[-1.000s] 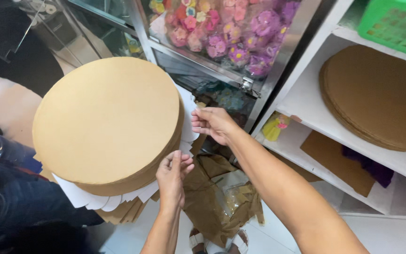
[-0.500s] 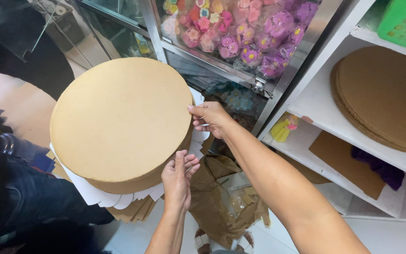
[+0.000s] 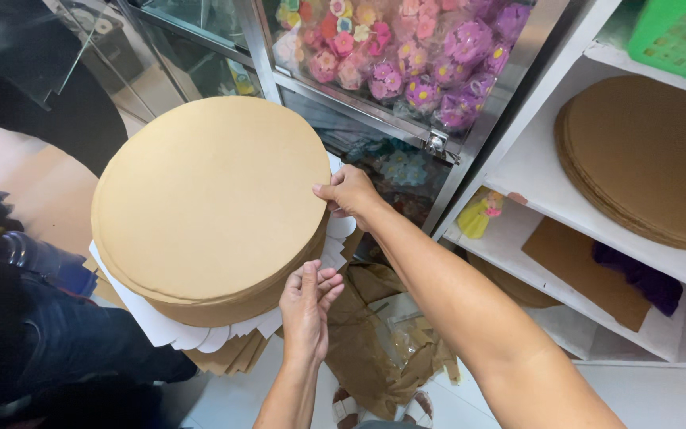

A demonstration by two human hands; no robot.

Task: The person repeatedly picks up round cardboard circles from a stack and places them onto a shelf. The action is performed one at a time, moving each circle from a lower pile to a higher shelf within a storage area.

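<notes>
Thick stack of round tan cardboard discs (image 3: pixel 212 206), resting on white scalloped paper sheets (image 3: pixel 200 334) that jut out below its near rim. Right hand (image 3: pixel 348 193) at the stack's right edge, thumb and fingers closed on the top disc's rim. Left hand (image 3: pixel 308 306) at the stack's lower right edge, fingers together and flat against its side; whether it pinches a sheet I cannot tell. Risk, as judged: uneven lifting could slide the upper discs off. Room: the glass-fronted metal display case (image 3: pixel 438 135) stands just behind the stack, white shelves (image 3: pixel 597 230) to its right; crumpled brown paper (image 3: pixel 383 334) lies below
</notes>
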